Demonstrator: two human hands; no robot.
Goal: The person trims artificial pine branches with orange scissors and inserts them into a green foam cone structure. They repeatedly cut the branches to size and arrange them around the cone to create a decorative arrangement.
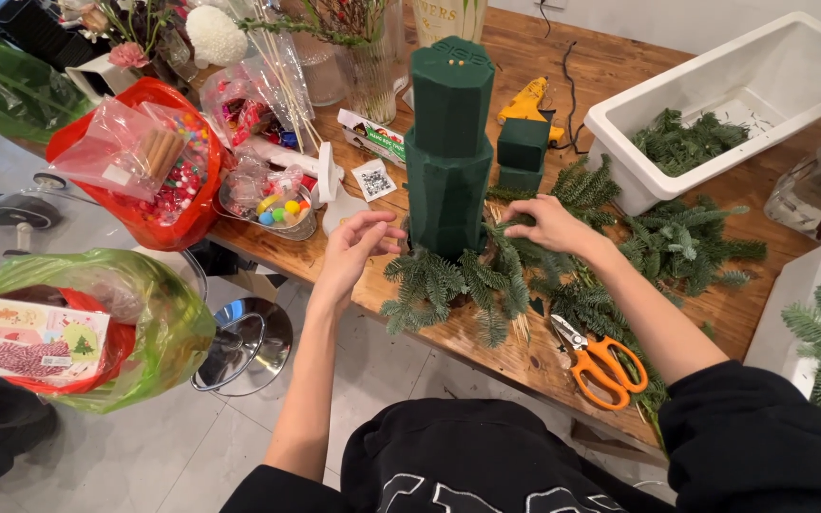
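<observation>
Both bare forearms reach to the green foam tower [448, 142], upright on the desk [620, 66], long axis vertical. Judging by this, greening its base is underway. Right hand [548, 223] pinches a fir sprig [515, 220] against it; left hand [358, 242] hovers loosely spread. Next needs firm insertion. Orange scissors [605, 366] lie near.

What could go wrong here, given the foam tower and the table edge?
The foam tower is tall and stacked; the right hand pushing fir sprigs at its base might tip it. The sprigs overhang the table edge and could drop. The scissors also lie near that edge.
</observation>
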